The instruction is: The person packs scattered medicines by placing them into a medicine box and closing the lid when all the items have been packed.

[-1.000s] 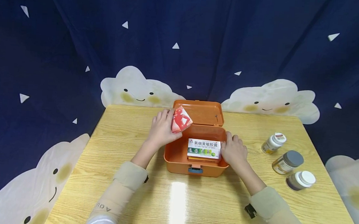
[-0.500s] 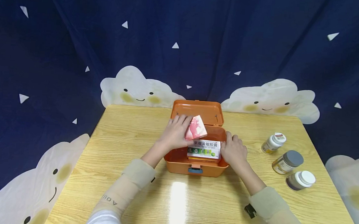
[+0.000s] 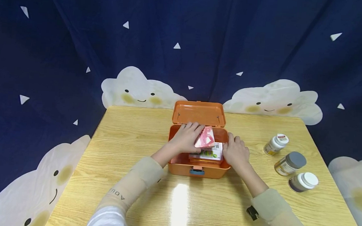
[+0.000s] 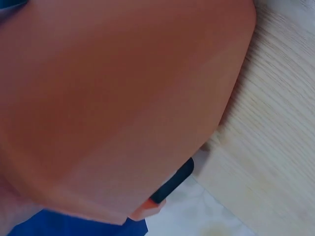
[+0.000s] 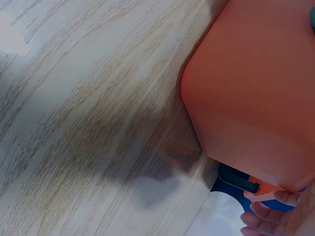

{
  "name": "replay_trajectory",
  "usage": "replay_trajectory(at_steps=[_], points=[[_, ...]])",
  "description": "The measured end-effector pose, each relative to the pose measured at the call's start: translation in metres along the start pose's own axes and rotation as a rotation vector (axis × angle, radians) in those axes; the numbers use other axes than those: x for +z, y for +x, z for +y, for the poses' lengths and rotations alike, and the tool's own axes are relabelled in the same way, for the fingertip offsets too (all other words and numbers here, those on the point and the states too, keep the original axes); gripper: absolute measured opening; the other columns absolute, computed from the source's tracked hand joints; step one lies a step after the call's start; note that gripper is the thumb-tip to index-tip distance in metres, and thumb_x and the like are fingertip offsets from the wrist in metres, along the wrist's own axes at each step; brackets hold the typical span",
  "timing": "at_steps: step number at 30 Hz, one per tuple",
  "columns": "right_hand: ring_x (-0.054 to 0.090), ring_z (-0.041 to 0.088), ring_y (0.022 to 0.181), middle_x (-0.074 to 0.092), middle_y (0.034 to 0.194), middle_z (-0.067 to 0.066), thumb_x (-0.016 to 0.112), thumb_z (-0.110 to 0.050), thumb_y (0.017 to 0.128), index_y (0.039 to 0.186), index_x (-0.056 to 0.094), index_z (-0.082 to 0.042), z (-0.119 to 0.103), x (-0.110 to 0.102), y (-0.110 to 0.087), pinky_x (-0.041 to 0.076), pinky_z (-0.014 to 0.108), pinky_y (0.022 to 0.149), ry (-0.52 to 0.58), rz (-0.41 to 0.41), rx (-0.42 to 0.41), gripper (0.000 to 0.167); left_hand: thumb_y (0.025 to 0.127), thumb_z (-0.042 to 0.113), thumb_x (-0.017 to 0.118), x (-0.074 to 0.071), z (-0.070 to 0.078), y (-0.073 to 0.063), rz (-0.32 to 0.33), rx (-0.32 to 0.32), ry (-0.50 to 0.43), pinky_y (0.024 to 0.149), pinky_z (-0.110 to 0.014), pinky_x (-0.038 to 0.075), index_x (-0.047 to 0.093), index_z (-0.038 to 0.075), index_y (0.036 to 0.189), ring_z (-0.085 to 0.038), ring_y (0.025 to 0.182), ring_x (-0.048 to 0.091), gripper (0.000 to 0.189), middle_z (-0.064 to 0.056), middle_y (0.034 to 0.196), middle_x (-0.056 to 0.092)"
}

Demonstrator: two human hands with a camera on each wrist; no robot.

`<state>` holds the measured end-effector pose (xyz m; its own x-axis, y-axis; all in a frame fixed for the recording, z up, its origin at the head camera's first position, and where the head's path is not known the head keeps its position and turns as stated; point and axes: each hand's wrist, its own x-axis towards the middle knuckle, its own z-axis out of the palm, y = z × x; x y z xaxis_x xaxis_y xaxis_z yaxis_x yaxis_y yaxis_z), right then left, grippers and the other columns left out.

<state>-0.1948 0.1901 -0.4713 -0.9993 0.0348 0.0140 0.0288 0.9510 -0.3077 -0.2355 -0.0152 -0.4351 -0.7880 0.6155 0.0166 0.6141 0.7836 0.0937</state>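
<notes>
The left hand [image 3: 185,139] held a small red-and-white box [image 3: 205,138] by its left side, thumb near the lower edge, fingers near the upper. The small box was over a white carton [image 3: 217,150] within the orange case [image 3: 180,169]; whether they touched could not be told. It looked like thin card: probably light and fairly stiff, best pinched across opposite edges, since a hard squeeze might dent it. The right hand [image 3: 237,152] gripped the case's right rim, likely smooth, rigid plastic. Beyond, three bottles [image 3: 290,164] stood to the right.
</notes>
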Motion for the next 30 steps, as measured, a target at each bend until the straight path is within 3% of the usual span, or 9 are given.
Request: replay_trajectory(at_steps=[15,21,30], points=[[0.047,0.044,0.101,0.046,0.114,0.027,0.037,-0.025,0.093,0.133,0.033,-0.004,0.001,0.0,0.001,0.04,0.058,0.075,-0.006,-0.009,-0.002,0.046,0.072,0.049,0.07,0.016,0.017,0.019,-0.137,0.047,0.022,0.103,-0.041,0.028,0.029,0.013,0.143,-0.024,0.127,0.031,0.089,-0.006,0.143,0.032],[0.048,0.044,0.1,0.046,0.113,0.027,0.036,-0.025,0.092,0.133,0.034,-0.004,0.001,0.0,0.001,0.04,0.058,0.074,-0.009,-0.003,-0.008,0.046,0.074,0.048,0.068,0.019,0.023,0.023,-0.156,0.079,0.08,0.098,-0.038,0.032,0.03,0.012,0.142,-0.023,0.12,0.034,0.086,-0.005,0.138,0.036],[0.049,0.044,0.096,0.048,0.11,0.026,0.038,-0.024,0.092,0.131,0.036,-0.003,0.001,0.0,0.001,0.041,0.057,0.071,-0.016,0.013,-0.019,0.044,0.074,0.049,0.069,0.03,0.029,0.035,-0.218,0.065,0.073,0.099,-0.04,0.032,0.03,0.014,0.143,-0.021,0.121,0.034,0.087,-0.003,0.139,0.035]])
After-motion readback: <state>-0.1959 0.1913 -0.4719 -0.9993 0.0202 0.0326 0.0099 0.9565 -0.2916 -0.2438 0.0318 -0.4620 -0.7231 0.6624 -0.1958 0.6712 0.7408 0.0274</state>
